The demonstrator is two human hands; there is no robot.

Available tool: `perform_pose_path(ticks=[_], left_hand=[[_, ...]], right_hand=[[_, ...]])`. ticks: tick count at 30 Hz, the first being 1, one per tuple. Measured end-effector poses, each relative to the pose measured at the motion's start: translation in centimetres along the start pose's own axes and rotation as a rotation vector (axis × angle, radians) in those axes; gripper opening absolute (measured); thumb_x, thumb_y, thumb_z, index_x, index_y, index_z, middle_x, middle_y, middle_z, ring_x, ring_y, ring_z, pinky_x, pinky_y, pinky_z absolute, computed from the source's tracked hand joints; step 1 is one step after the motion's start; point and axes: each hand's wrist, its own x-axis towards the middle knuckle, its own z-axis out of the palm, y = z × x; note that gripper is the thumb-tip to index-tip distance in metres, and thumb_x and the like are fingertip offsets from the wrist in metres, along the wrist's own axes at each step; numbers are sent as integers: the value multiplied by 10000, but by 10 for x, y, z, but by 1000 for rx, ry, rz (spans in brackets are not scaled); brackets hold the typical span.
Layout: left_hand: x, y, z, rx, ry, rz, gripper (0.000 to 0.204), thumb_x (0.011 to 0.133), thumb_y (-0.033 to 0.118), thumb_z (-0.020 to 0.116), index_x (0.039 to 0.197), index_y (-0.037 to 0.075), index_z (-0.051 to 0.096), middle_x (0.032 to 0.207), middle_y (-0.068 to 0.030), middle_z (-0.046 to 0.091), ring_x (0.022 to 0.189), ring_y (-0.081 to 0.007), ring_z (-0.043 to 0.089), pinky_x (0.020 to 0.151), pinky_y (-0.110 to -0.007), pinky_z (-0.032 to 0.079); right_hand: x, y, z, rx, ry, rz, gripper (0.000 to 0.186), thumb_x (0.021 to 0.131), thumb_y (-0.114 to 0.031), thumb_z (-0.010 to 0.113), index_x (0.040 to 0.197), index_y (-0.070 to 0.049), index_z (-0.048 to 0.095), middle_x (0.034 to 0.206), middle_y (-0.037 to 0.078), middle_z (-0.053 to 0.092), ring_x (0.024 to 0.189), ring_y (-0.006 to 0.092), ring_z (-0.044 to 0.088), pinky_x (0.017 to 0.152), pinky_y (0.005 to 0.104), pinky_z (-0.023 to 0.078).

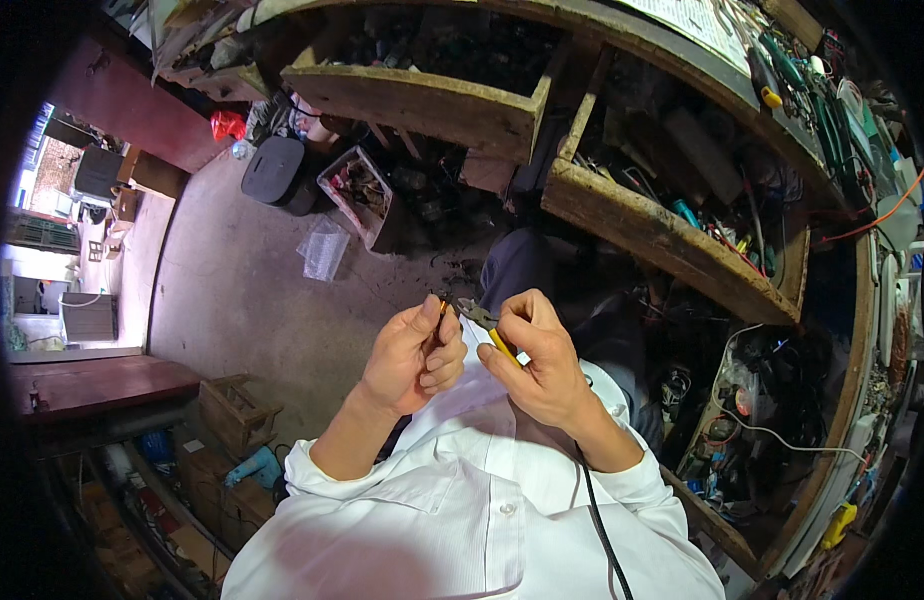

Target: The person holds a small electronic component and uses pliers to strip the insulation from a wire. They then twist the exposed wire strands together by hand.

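In front of my white shirt, both my hands are raised close together. My left hand point(412, 358) is closed, pinching a small dark piece with an orange part point(443, 307) between thumb and forefinger; too little of it shows to name it. My right hand point(545, 362) grips pliers point(504, 347) by their yellow handles. Their metal jaws point up and left toward the piece. Whether the jaws touch it, I cannot tell.
A wooden bench with pulled-out drawers point(662, 230) full of tools curves around the front and right. On the concrete floor stand a dark bin point(274, 172) and a box of scraps point(359, 192), with bubble wrap point(325, 249) nearby. A small wooden stool point(237, 410) is at left.
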Motion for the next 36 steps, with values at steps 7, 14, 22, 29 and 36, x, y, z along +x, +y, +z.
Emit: perform_pose_path(ticks=[7, 14, 22, 29, 36], left_hand=[[0, -4, 4, 74, 63, 1, 384, 1067, 378, 477, 856, 60, 521, 611, -17, 469, 454, -82, 382, 429, -228, 338], [0, -10, 7, 356, 117, 67, 365, 1068, 339, 497, 877, 33, 550, 617, -17, 478, 474, -79, 400, 443, -226, 343], [-5, -3, 10, 348, 4, 12, 354, 1088, 323, 444, 899, 32, 511, 611, 3, 387, 484, -63, 323, 443, -227, 296], [-4, 3, 8, 8, -207, -115, 429, 1079, 411, 391, 829, 72, 473, 562, 8, 361, 408, -79, 308, 380, -251, 257], [1, 1, -2, 4, -205, -78, 486, 1078, 467, 341, 917, 54, 539, 565, 3, 385, 414, -81, 317, 384, -232, 277]], right_hand=[[5, -11, -4, -307, -21, -37, 167, 782, -162, 713, 756, -50, 592, 922, 133, 536, 890, 285, 490, 780, 404, 330], [5, -7, 2, -457, 76, -217, 183, 715, -36, 711, 729, -51, 529, 775, 120, 506, 684, 283, 501, 597, 388, 367], [-1, -4, 0, 407, -122, 368, 293, 885, -35, 644, 641, -49, 482, 606, 18, 470, 500, 76, 397, 454, 260, 293], [1, -2, -3, 1464, -375, 849, 154, 980, -95, 543, 831, -82, 507, 618, -59, 356, 493, 33, 267, 418, 228, 161], [1, 1, -1, 1190, -301, 788, 230, 964, -120, 609, 759, -92, 508, 625, -59, 409, 496, 28, 293, 429, 223, 198]])
